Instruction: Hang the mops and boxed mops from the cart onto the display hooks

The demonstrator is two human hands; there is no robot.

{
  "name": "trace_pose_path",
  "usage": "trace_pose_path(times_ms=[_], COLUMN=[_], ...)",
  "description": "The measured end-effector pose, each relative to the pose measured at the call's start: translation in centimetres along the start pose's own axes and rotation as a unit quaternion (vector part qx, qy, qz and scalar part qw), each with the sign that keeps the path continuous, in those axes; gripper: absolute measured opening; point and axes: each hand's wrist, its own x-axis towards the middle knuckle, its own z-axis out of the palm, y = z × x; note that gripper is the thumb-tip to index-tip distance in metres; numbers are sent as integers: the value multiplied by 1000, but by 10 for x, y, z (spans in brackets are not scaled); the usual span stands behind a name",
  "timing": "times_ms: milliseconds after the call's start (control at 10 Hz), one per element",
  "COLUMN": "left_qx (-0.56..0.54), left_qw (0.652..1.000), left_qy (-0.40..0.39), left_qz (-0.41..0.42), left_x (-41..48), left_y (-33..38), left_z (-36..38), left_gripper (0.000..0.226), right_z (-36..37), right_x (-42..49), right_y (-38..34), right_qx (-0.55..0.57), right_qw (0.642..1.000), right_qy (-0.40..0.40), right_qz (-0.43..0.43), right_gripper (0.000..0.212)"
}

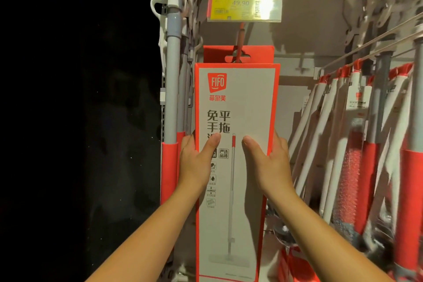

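Note:
A tall white and red boxed mop (238, 103) hangs upright in front of me, its red hang tab threaded over the red display hook (240, 41). My left hand (196, 162) grips the box's left edge, thumb lying across the front. On the other edge, my right hand (267, 162) holds the box the same way. Both hands sit at about the box's mid height.
A yellow price label (245, 7) under a red sign sits at the hook's front end. Grey and red mop handles (171, 89) hang close on the left. White and red mops (357, 149) hang on rails to the right. The far left is dark.

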Motion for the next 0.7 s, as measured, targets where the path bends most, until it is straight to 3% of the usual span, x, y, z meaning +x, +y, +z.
trace_pose_path(times_ms=[100,300,500,700], left_qx=[-11,2,78,270], left_qw=[1000,1000,997,958], left_qy=[13,22,-13,-88], left_qz=[-10,12,-18,-49], left_x=[-8,-38,-71,-117], left_y=[-3,-14,-5,38], left_z=[2,4,2,-1], left_gripper=[40,34,56,45], right_z=[0,-3,-32,-90], right_x=[-3,-35,-66,-81], right_y=[1,10,4,-16], right_qx=[27,2,-5,-196], right_qw=[1000,999,991,944], right_qy=[-2,-36,-131,-264], right_qz=[2,16,10,34], right_gripper=[69,67,56,46])
